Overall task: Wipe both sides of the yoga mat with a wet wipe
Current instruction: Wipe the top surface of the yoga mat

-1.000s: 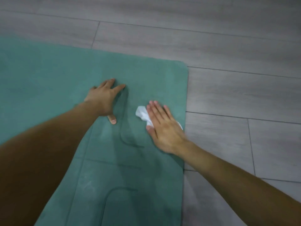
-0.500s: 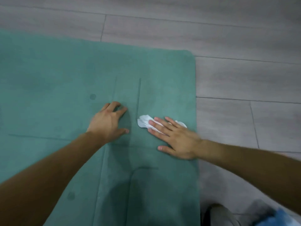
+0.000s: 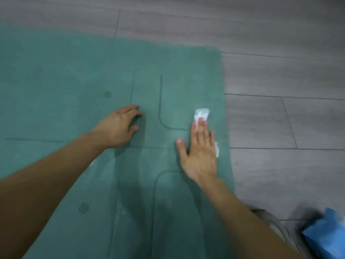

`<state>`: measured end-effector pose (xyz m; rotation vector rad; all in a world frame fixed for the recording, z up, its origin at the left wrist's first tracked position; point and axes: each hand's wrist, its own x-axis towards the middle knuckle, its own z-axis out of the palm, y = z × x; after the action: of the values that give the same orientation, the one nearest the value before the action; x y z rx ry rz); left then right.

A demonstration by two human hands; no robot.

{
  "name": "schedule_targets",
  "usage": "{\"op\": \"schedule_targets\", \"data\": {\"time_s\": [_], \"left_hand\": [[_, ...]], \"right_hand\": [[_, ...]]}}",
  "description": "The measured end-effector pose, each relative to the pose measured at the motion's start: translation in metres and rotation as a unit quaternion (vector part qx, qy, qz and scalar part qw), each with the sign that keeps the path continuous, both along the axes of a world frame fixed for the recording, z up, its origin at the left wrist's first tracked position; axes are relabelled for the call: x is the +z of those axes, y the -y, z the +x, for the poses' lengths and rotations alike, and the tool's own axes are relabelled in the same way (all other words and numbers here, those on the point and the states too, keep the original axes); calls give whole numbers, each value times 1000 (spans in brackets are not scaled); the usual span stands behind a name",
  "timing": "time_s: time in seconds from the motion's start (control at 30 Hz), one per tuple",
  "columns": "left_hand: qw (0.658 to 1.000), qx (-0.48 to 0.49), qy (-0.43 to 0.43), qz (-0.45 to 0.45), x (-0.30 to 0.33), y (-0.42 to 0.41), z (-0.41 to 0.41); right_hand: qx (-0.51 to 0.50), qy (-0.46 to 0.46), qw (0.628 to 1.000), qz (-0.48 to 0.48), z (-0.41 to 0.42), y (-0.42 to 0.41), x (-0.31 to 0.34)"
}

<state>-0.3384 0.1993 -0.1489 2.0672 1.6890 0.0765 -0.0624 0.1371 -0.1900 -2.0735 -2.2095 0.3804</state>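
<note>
Single head view, looking steeply down, close over floor (image 3: 280, 71)

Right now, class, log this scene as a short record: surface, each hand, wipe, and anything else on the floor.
surface: teal yoga mat lying flat on grey plank floor
left hand: resting on the mat, fingers bent, holding nothing
right hand: flat, fingers straight, pressing the wet wipe onto the mat near its right edge
wipe: white, crumpled, showing beyond the fingertips
other: blue packet, blurred, on the floor at lower right

Flat hands (image 3: 200, 150), wipe (image 3: 201, 114), teal mat (image 3: 74, 71)
</note>
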Motion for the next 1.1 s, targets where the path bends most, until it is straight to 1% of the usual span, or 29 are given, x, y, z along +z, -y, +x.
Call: {"op": "schedule_targets", "data": {"time_s": [0.03, 0.1, 0.13, 0.17, 0.23, 0.27, 0.3, 0.33, 0.37, 0.4, 0.43, 0.47, 0.5, 0.53, 0.57, 0.6, 0.63, 0.67, 0.7, 0.73, 0.77, 0.83, 0.87, 0.9, 0.93, 1.0, 1.03, 1.07, 1.1], "left_hand": [[1000, 7, 5, 26, -4, 4, -4], [998, 5, -13, 66, -15, 14, -8], [997, 3, -23, 79, -19, 18, -8], [996, 3, -29, 83, -21, 19, -7], [996, 9, -34, 76, -21, 16, -5], [997, 14, -37, 72, -20, 14, -5], [997, 17, -40, 66, -18, 13, -5], [997, 16, -41, 61, -16, 11, -5], [998, 12, -40, 57, -13, 10, -6], [998, 7, -38, 51, -10, 9, -7], [998, 3, -37, 44, -9, 6, -9], [999, 1, -39, 37, -9, 3, -11], [999, 0, -41, 31, -9, 1, -13], [999, -1, -40, 21, -11, 0, -15], [999, -2, -38, 11, -13, 0, -16], [999, -3, -36, 4, -15, -1, -18], [999, -4, -33, 3, -15, -1, -19], [1000, -5, -30, 2, -14, -2, -19], [1000, -7, -31, 0, -12, -3, -18], [999, -12, -33, 1, -9, -3, -19], [999, -16, -39, 7, -9, -4, -21], [997, 6, -67, 35, -14, -1, -33], [995, 31, -85, 44, -18, 2, -42], [992, 50, -101, 48, -21, 6, -50], [991, 56, -110, 50, -24, 10, -57], [990, 51, -115, 59, -27, 11, -64], [990, 50, -111, 68, -28, 9, -65], [990, 52, -103, 78, -26, 6, -63], [990, 57, -96, 86, -24, 3, -61]], "right_hand": [[103, -21, 994, -3, -23, 19, 3], [293, -20, 956, -10, -31, 41, 6], [315, -14, 949, 5, -16, 27, 4], [278, -1, 960, 16, 3, 7, 1], [109, 29, 993, 15, 38, -39, 2], [27, 30, 999, -4, 46, -54, 3], [-24, 19, 999, -19, 40, -58, 5], [-27, -2, 999, -21, 23, -50, 7], [37, -26, 999, -13, 0, -33, 10], [152, -45, 987, -8, -22, -9, 12], [282, -43, 958, -16, -35, 16, 15], [383, -19, 923, -13, -34, 24, 14], [426, -9, 905, 1, -23, 9, 10], [397, 0, 918, 10, -9, -18, 5], [308, 2, 951, 0, 5, -48, 5], [177, -4, 984, -9, 18, -80, 6], [68, -1, 998, -13, 28, -106, 6], [7, 10, 1000, -18, 27, -116, 5], [-1, 15, 1000, -18, 14, -110, 4], [53, 13, 998, -10, -7, -92, 4], [156, -2, 988, -7, -29, -63, 8], [386, -24, 922, -22, -50, -3, 10], [457, -12, 889, -14, -48, 3, 11], [478, -9, 878, 8, -40, -11, 11], [442, 8, 897, 24, -29, -35, 9], [252, 38, 967, 23, -7, -90, 5], [147, 45, 988, 19, 4, -112, 5], [72, 41, 996, 12, 8, -122, 4], [44, 31, 998, 13, 1, -120, 4]]}}
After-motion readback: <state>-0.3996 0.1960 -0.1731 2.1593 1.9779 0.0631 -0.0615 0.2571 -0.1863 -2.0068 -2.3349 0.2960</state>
